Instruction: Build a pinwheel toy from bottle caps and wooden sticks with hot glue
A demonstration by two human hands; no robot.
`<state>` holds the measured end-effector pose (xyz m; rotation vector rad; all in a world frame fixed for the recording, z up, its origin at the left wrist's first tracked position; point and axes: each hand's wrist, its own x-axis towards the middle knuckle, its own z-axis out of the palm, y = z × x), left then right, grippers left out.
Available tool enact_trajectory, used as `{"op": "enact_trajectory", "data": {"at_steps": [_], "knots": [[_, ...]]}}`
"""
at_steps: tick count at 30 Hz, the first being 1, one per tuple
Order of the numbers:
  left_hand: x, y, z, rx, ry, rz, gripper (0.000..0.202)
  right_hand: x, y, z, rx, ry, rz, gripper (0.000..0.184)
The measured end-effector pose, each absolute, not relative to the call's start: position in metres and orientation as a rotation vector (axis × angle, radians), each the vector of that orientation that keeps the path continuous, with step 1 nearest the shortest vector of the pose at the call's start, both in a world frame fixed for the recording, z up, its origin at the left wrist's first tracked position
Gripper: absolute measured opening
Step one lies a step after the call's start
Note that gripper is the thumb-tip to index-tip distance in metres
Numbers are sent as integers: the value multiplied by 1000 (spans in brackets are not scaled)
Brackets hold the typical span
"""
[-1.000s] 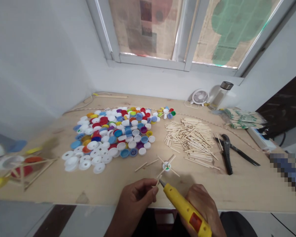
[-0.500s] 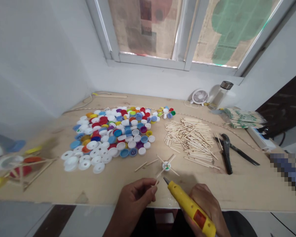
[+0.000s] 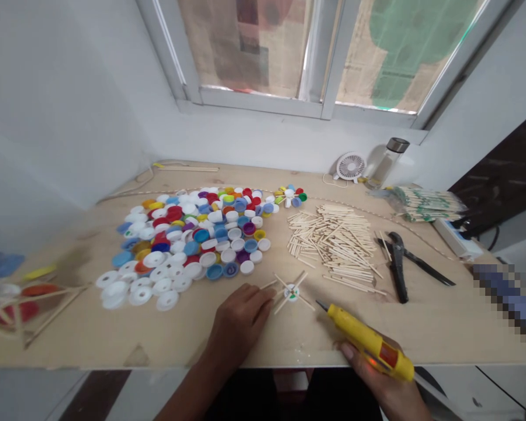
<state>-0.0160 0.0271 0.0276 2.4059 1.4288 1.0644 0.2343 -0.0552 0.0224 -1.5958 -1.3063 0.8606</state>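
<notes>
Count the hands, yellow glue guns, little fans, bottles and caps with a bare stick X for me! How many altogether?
Hands, left hand and right hand: 2
Yellow glue gun: 1
Little fan: 1
Bottle: 1
Cap with a bare stick X: 1
Total: 6

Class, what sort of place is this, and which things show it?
Probably a craft corner: a yellow glue gun in the right hand, a heap of plastic caps and a pile of sticks on one table.
</notes>
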Motion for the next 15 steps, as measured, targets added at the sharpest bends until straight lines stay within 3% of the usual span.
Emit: {"op": "enact_trajectory", "data": {"at_steps": [15], "knots": [[-14,38,26,2740,1344,970,24,236,-54,26,-1696,-1212,952,35]]}}
